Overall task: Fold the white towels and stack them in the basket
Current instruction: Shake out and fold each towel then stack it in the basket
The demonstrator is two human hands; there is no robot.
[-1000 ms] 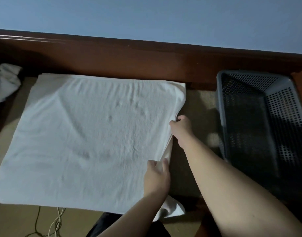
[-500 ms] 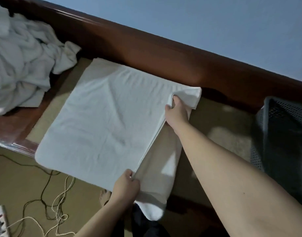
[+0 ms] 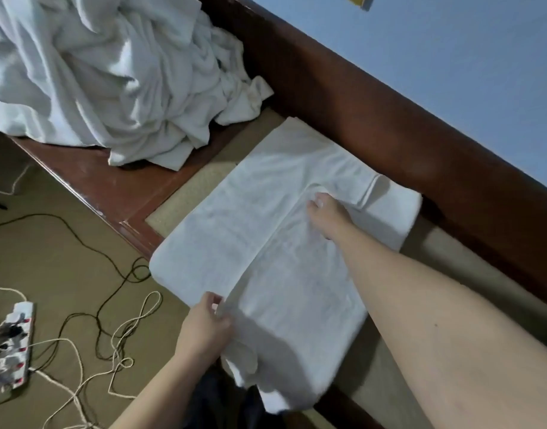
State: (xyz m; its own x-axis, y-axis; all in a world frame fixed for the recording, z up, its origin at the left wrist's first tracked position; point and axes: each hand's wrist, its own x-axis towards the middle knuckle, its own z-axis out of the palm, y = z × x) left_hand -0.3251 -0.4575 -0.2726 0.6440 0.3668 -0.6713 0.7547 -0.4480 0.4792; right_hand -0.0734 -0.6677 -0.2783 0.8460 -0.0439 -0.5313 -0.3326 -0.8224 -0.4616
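A white towel lies partly folded on the woven seat of a wooden bench. Its right part is turned over toward the left, with the free edge running across the middle. My left hand pinches the near end of that edge at the bench's front. My right hand holds the far end of the same edge, fingers curled into the cloth. A heap of unfolded white towels sits at the bench's left end. The basket is out of view.
The bench's dark wooden backrest runs behind the towel, below a blue wall. On the floor to the left lie a white power strip and tangled black and white cables.
Both hands have carried the towel's right edge leftward over the towel, so the fold is wider. The view has swung left; the basket has left the frame and the towel heap fills the upper left.
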